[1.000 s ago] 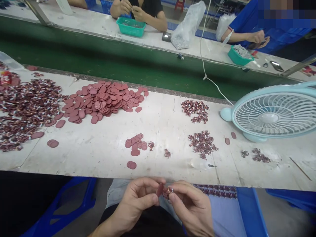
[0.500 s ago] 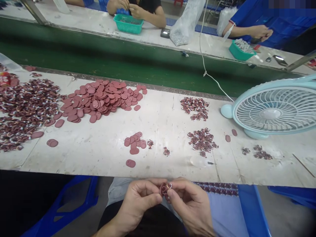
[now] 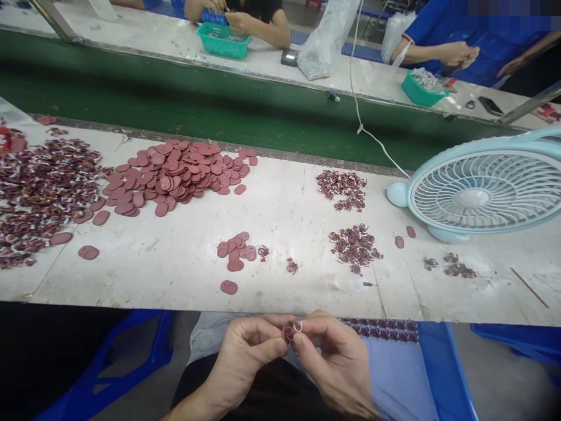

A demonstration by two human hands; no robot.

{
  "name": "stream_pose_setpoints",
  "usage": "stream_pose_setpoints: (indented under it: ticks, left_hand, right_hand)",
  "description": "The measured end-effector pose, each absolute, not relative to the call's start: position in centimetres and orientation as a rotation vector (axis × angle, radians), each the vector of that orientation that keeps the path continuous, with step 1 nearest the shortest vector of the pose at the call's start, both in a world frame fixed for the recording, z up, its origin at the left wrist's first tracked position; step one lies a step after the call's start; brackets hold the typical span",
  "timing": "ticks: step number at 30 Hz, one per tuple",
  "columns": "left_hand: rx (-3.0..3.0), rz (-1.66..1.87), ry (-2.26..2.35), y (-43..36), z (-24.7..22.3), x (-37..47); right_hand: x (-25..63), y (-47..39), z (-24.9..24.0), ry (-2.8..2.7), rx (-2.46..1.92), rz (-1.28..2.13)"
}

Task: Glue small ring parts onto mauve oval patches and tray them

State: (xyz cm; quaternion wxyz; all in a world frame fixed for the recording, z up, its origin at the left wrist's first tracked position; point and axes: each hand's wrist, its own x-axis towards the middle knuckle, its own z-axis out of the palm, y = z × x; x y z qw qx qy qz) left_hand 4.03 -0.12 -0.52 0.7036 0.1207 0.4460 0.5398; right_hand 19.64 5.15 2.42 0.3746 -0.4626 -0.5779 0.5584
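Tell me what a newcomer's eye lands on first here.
First, the big heap of red oval tags at the table's far left. Next, the pale blue fan lying at the right. Last, below the table's near edge, the left hand and right hand pinching one small red piece between them.

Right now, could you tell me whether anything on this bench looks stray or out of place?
Nothing looks damaged. A few red oval discs lie loose, apart from the big disc pile, and two more sit by the fan. Both hands pinch one small red piece.
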Motion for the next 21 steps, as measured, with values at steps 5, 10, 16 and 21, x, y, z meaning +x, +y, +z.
stream_pose_setpoints:
  ticks: [5, 10, 16, 21]
  left_hand:
    - [0.281, 1.223, 1.018, 0.0, -0.5, 4.2]
    - [0.458, 1.256, 1.097, 0.0, 0.2, 3.6]
    - [1.200, 1.127, 1.758, 0.5, 0.6, -2.7]
    - [1.563, 0.828, 1.901, 1.5, -0.6, -7.4]
  right_hand:
    - [19.5, 5.2, 2.4, -1.420, -1.176, 1.492]
    - [19.9, 4.9, 1.3, -1.190, -1.114, 1.609]
    - [27.6, 3.2, -1.2, -0.817, -1.345, 1.327]
    - [35.6, 0.6, -4.0, -0.853, -1.755, 1.004]
